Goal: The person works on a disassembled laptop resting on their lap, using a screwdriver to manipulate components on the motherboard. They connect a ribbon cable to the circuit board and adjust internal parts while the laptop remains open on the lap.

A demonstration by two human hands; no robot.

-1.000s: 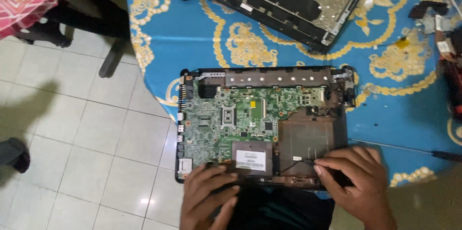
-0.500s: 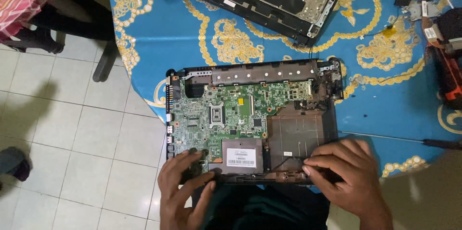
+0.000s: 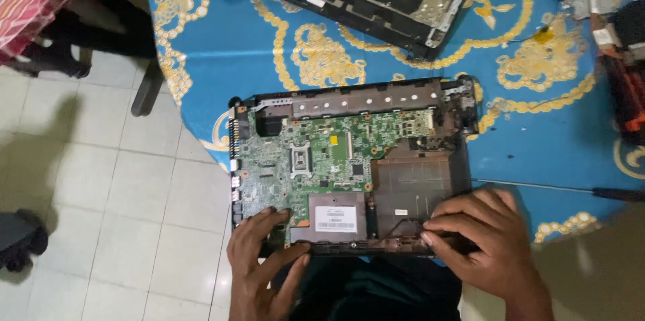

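While the opened laptop base (image 3: 349,166) is lying on the blue patterned tabletop (image 3: 551,139), the left hand (image 3: 259,260) is pressing its near-left corner, grip spread wide and holding nothing, and the right hand (image 3: 480,240) is curling narrowed fingers (image 3: 443,223) over the near-right edge.

The circuit board (image 3: 316,159) is green in its black laptop shell (image 3: 416,186), on a blue worktop (image 3: 551,139) with gold swirls.

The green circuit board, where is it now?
In the head view the green circuit board sits inside the black laptop base, left of centre, just beyond the left hand.
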